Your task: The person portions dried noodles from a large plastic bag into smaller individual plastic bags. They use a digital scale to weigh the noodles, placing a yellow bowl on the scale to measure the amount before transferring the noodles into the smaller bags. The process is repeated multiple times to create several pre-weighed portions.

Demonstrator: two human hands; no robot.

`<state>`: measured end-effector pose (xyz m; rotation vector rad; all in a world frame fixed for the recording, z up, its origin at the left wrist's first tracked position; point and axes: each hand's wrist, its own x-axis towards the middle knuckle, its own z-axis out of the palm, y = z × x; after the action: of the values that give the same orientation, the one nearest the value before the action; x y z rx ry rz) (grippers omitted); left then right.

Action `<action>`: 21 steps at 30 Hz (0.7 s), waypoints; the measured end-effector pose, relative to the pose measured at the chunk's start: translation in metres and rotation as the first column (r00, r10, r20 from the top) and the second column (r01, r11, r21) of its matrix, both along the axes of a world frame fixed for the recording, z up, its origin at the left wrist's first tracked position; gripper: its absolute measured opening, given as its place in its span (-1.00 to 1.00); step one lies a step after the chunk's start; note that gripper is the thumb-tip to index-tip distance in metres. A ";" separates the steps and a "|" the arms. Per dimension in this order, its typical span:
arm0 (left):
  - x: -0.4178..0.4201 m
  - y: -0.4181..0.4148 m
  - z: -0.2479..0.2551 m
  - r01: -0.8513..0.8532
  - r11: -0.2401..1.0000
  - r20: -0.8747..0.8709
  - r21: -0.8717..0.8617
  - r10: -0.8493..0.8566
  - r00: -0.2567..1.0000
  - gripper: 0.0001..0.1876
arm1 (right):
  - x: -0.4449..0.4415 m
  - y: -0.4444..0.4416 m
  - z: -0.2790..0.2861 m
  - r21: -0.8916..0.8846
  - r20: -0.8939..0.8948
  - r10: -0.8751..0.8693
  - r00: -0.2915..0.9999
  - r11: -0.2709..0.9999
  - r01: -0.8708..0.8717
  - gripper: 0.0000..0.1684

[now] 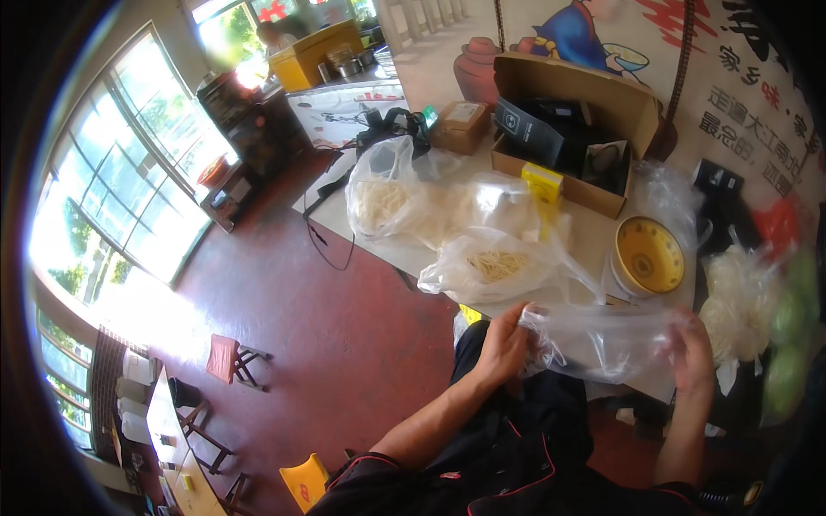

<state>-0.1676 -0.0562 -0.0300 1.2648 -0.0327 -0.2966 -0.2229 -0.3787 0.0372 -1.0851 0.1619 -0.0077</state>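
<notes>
A clear plastic bag [597, 342] is stretched between my two hands, over the table's near edge. My left hand [506, 345] grips its left side, while my right hand [690, 351] pinches the upper right corner. Just beyond the bag, a white plastic bag [445, 274] lies open around thin pale noodles [498, 264]. Farther back sits another bag of pale noodles [381, 203]. A stack of yellow-lined bowls [648, 256] stands beyond my right hand. The tips of some right fingers are blurred behind the clear film.
An open cardboard box [561, 190] with dark items stands at the back of the table, beside a small yellow box [541, 182] and a closed carton [459, 126]. Black straps and cables [387, 129] lie at the far left corner. More bagged noodles [739, 309] are at the right.
</notes>
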 end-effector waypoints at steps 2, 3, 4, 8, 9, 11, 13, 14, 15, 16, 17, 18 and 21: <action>0.007 -0.010 -0.006 -0.079 0.965 -0.056 -0.249 0.067 0.996 -0.72 | -0.013 -0.014 -0.006 0.063 -0.043 0.047 0.998 0.997 -0.044 -0.81; 0.009 -0.008 -0.004 -0.065 0.893 -0.168 -0.445 -0.011 0.986 -0.80 | -0.017 -0.021 -0.005 -0.013 -0.065 0.157 0.985 0.987 -0.158 -0.82; 0.009 -0.005 0.004 -0.102 0.887 -0.203 -0.450 0.009 0.979 -0.79 | -0.016 -0.019 -0.006 -0.033 -0.065 0.232 0.971 0.972 -0.235 -0.84; 0.013 0.024 0.009 -0.007 0.623 -0.165 -0.782 -0.195 0.967 -0.61 | 0.002 0.005 0.005 -0.689 -0.028 0.414 0.910 0.651 -0.318 -0.75; 0.009 0.021 0.014 0.036 0.690 -0.127 -0.723 -0.184 0.975 -0.55 | 0.002 0.008 0.005 -0.769 0.015 0.408 0.913 0.588 -0.251 -0.76; -0.002 0.001 0.034 -0.069 0.898 -0.191 -0.434 -0.017 0.981 -0.60 | -0.001 -0.008 -0.012 -0.776 0.138 0.232 0.963 0.630 -0.040 -0.75; -0.003 -0.008 0.023 0.052 0.922 -0.108 -0.384 -0.101 0.989 -0.56 | 0.006 -0.018 -0.022 -0.758 0.341 -0.013 0.940 0.588 0.283 -0.80; -0.005 -0.013 0.020 0.105 0.929 -0.067 -0.356 -0.138 0.988 -0.53 | 0.009 -0.022 -0.027 -0.726 0.439 -0.120 0.891 0.537 0.430 -0.82; -0.006 -0.020 0.022 0.116 0.931 -0.075 -0.346 -0.151 0.986 -0.55 | 0.015 -0.027 -0.033 -0.618 0.399 -0.217 0.891 0.655 0.436 -0.87; -0.006 -0.029 0.026 0.115 0.935 -0.073 -0.337 -0.147 0.986 -0.58 | 0.027 -0.031 -0.039 -0.487 0.351 -0.287 0.891 0.757 0.436 -0.91; -0.006 -0.042 0.029 0.108 0.939 -0.073 -0.327 -0.139 0.988 -0.60 | 0.037 -0.035 -0.046 -0.342 0.287 -0.342 0.895 0.836 0.429 -0.94; 0.002 -0.050 0.026 0.131 0.928 -0.033 -0.349 -0.152 0.988 -0.63 | 0.055 -0.029 -0.060 -0.141 0.329 -0.382 0.863 0.884 0.445 -0.81; 0.033 -0.080 0.010 0.199 0.913 0.101 -0.356 -0.175 0.979 -0.65 | 0.081 -0.045 -0.068 -0.194 0.042 -0.470 0.882 0.862 0.468 -0.57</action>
<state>-0.1343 -0.1363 -0.0202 0.9004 -0.2577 -0.3940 -0.1418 -0.4238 -0.0309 -1.2228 0.4386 -0.4701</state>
